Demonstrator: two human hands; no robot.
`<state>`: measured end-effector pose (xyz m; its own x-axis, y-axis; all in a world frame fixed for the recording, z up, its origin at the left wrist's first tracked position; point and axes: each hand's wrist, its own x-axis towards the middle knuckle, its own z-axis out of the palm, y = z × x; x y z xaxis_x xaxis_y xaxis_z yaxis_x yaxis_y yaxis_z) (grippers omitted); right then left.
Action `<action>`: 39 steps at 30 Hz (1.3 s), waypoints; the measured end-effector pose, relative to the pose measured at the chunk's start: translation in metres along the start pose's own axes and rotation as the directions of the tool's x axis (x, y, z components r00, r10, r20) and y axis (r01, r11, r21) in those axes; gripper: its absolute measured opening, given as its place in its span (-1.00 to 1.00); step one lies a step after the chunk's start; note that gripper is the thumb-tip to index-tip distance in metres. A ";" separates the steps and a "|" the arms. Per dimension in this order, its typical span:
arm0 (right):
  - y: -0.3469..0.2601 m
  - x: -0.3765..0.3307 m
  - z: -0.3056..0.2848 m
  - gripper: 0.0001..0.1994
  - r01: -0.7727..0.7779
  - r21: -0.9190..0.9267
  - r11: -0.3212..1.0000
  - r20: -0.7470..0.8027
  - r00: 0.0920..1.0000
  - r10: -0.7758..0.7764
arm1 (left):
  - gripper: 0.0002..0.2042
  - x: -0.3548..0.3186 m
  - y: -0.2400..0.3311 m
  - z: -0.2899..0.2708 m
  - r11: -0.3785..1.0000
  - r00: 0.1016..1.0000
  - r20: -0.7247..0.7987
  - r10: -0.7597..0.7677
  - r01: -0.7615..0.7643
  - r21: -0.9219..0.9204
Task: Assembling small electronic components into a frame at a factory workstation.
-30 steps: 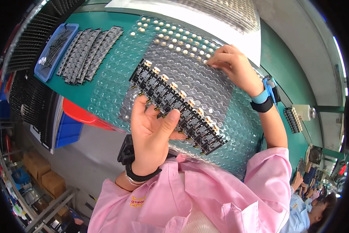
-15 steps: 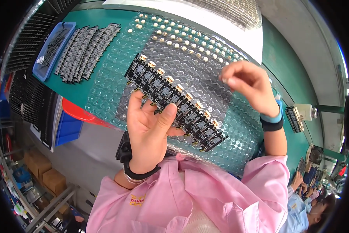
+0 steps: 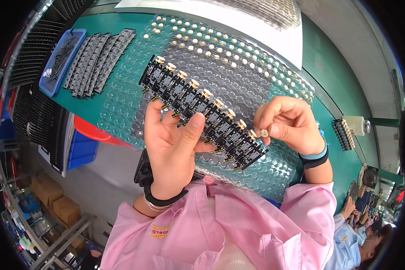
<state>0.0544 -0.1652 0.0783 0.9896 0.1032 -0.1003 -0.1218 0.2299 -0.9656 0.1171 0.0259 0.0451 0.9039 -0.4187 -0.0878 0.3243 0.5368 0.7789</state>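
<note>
Gripping black component strip [image 3: 202, 114] in left hand [image 3: 173, 148], right hand [image 3: 290, 123] fingers pinching small round cap [image 3: 264, 132] beside strip's end.

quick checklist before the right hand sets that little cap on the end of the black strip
1. Left hand grips the black strip firmly: ok.
2. Small cap pinched in right hand fingertips: ok.
3. Cap sits beside the strip's near end: ok.
4. End slot is free: cannot tell, too small.
5. Cap faces the right way: cannot tell.
6. More caps left in the clear blister tray: ok.
</note>
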 end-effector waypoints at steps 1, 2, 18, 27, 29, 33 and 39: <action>0.000 0.000 0.001 -0.83 -0.018 -0.002 1.000 -0.007 1.000 0.018 | -0.59 0.000 0.000 0.000 1.000 1.000 -0.001 0.000 0.000 0.000; -0.001 0.000 0.003 -0.83 -0.018 -0.002 1.000 -0.006 1.000 0.018 | -0.59 0.000 0.000 0.000 1.000 1.000 0.000 0.002 -0.002 0.002; -0.001 -0.003 -0.006 -0.90 0.036 0.020 0.999 0.151 0.988 -0.038 | -0.60 0.002 -0.001 0.001 1.000 1.000 0.001 0.007 -0.007 0.007; -0.007 -0.008 0.010 -0.87 0.067 -0.143 0.987 -0.045 0.996 -0.074 | -0.60 0.003 -0.002 0.000 0.996 0.998 0.006 0.056 -0.056 0.066; -0.010 -0.009 0.010 -0.83 0.063 -0.234 0.970 -0.036 0.997 -0.074 | -0.60 0.003 -0.002 0.000 0.994 0.997 0.019 0.069 -0.070 0.079; -0.014 -0.010 0.013 -0.80 -0.015 -0.208 0.978 -0.109 0.994 -0.008 | -0.60 0.002 -0.002 0.001 0.996 0.998 0.010 0.064 -0.064 0.057; -0.013 -0.015 0.012 -0.80 0.037 -0.212 0.977 -0.127 0.990 -0.065 | -0.58 0.001 -0.003 0.001 0.993 0.992 -0.020 0.121 -0.120 0.013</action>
<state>0.0406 -0.1580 0.0956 0.9972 -0.0353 -0.0666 -0.0658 0.0237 -0.9976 0.1166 0.0236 0.0431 0.9418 -0.3361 -0.0056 0.2095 0.5739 0.7917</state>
